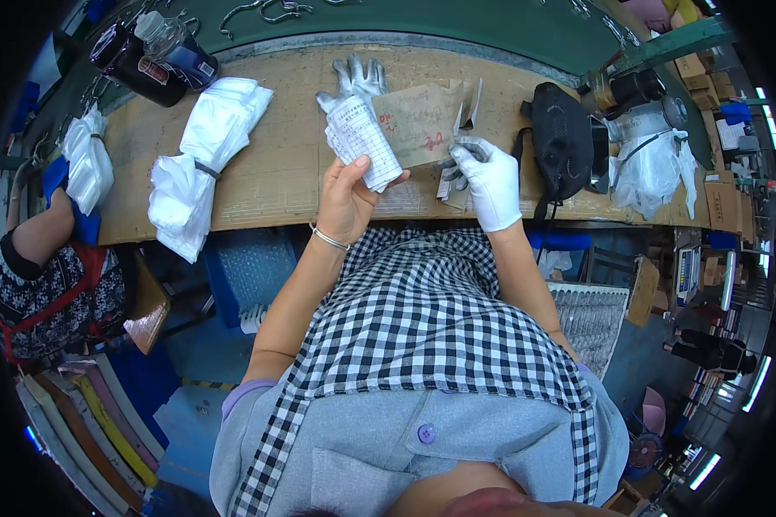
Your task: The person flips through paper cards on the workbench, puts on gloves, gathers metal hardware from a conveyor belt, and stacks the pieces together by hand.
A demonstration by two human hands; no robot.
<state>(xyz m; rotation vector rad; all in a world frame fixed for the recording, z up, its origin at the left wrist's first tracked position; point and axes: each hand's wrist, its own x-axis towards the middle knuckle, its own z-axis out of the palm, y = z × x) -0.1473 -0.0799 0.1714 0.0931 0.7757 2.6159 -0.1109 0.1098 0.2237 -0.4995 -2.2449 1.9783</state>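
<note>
My bare left hand (351,194) grips a stack of white paper slips (363,143) with printed grids and handwriting, thumb on top. Behind the stack, a brown paper sheet (422,125) with red marks reaches toward my right hand. My right hand (489,183), in a white glove, has its fingers curled together at the right edge of the brown sheet. What they pinch is hard to make out. Small paper pieces (453,191) show just below those fingers, and a folded grey-brown strip (472,105) stands above them. A grey-white work glove (358,77) lies beyond the slips.
Cardboard covers the bench (272,177). Bundled white plastic bags (203,159), a dark jar (134,62) and a clear bottle (177,52) stand left. A black pouch (560,142) and a plastic-bagged container (651,164) sit right. Another person's arm (43,226) shows at far left.
</note>
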